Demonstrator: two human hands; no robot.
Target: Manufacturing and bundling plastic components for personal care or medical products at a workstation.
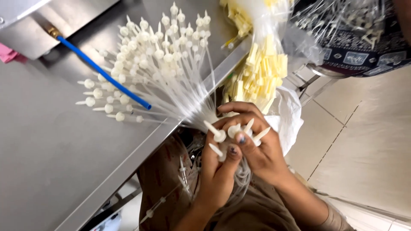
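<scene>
- While both hands meet at the table edge, the left hand closes around a few white plastic spike-tipped tube ends, thumb pressed on one spike.
- Right hand curls over the same cluster from the other side, fingers wrapped round the thin stems, index fingertip touching the left thumb.
- Spike tips poke up between the two hands, pointing different ways.
- Big fanned bundle of thin clear plastic tubes with white round caps spreads from the hands out across the grey stainless steel table, caps lying on the surface.
- Blue plastic hose runs diagonally under the fan, coming from a brass fitting.
- Clear plastic bag of pale yellow plastic pieces hangs just beside the table edge, right behind the hands.
- More clear tubing loops on the brown lap below the hands.
- Beige tiled floor on the right.
</scene>
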